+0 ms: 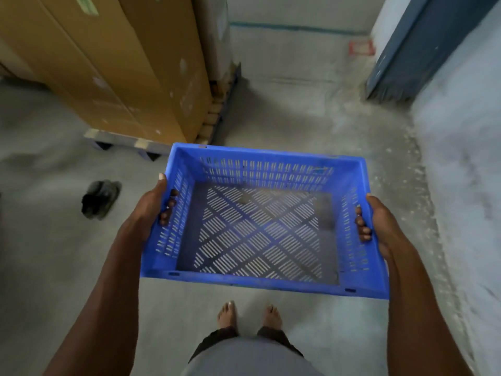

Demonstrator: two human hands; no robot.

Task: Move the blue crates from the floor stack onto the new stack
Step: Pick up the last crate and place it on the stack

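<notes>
One blue slotted plastic crate (260, 229) hangs in the air in front of me, empty, its open top facing the camera. My left hand (156, 210) grips its left short wall, fingers through the handle slot and thumb on the rim. My right hand (379, 226) holds the right short wall the same way. The floor shows through the slotted bottom. Neither the floor stack nor the new stack is in view.
Tall cardboard boxes (122, 66) stand on a pallet (130, 143) at the left back. A dark sandal (100, 199) lies on the concrete floor at the left. A dark blue door (423, 47) and a pale wall (466, 158) close the right side. My bare feet (249, 316) stand below the crate.
</notes>
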